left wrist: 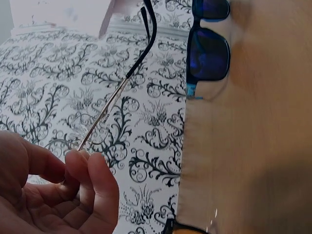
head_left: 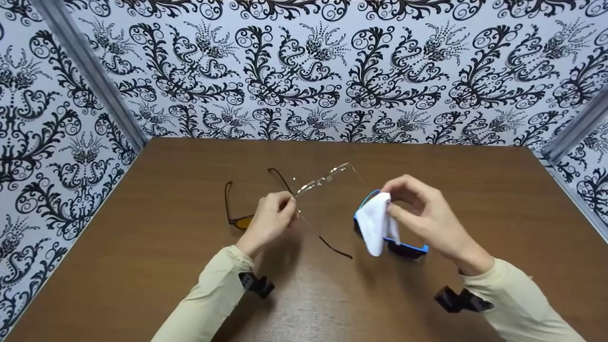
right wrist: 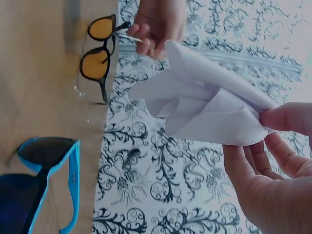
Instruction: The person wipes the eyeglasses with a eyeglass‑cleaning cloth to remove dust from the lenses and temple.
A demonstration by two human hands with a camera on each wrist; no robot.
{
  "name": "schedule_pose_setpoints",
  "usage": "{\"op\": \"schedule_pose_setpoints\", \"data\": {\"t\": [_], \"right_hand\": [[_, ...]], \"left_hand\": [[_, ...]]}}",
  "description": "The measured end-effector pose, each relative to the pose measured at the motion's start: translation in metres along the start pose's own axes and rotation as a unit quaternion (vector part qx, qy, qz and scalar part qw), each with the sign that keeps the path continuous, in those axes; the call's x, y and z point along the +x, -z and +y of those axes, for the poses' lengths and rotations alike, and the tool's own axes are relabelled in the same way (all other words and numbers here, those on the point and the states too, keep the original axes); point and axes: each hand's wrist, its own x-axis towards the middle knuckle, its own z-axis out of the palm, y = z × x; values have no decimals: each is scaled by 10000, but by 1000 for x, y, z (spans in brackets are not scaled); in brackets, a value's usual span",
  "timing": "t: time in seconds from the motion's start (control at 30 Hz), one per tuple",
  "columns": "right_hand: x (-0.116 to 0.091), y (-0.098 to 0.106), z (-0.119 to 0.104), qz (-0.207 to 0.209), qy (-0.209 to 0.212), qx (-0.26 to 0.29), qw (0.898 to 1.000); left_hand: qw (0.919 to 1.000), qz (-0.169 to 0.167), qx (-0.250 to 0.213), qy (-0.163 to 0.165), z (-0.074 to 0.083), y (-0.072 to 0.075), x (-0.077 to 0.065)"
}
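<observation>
Here, above the table [head_left: 118, 266], the right hand's [head_left: 430, 216] thumb and fingers pinch the cloth [head_left: 373, 223], and left of it the left hand's [head_left: 270, 216] fingertips pinch the clear glasses [head_left: 319, 181], seemingly near a hinge. Below the cloth lie the sunglasses [head_left: 408, 249]; well left of it, the amber glasses [head_left: 242, 222]. Such thin frames probably want a light, steady hold, bare fingertips off the lenses.

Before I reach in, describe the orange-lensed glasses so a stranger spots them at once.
In the head view, find the left half of the brown table, then the left hand. Just left of that hand, partly hidden by it, sit dark-framed glasses. Their orange lenses set them apart from the blue-framed sunglasses and the clear pair.
</observation>
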Motion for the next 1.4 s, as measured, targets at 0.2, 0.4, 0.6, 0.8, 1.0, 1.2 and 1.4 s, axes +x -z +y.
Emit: {"op": "schedule_pose_setpoints", "data": {"t": [0.2,0.4,0.6,0.8,1.0,1.2,1.4], "right_hand": [[3,-9,19,-303,-117,-331,9989],[-4,-4,38,-262,102,-935,9952],[-10,7,43,-282,339,-1428,9888],[-12,12,48,-405,850,-2054,9741],[-5,11,51,-343,1288,-2325,9634],[8,9,50,-190,1317,-2471,9598],[19,9,52,-12,1230,-2586,9581]], "left_hand": [[9998,-85,-76,-185,7,-4,-4],[9996,-100,-217,-156,9,-2,-6],[9995,-52,-278,-116,9,0,-6],[9994,-136,-251,-180,10,-3,-8],[9995,-209,-226,-116,14,-4,-10],[9991,-334,-177,-193,16,-6,-14],[9982,-517,-20,-318,20,-10,-17]]}}
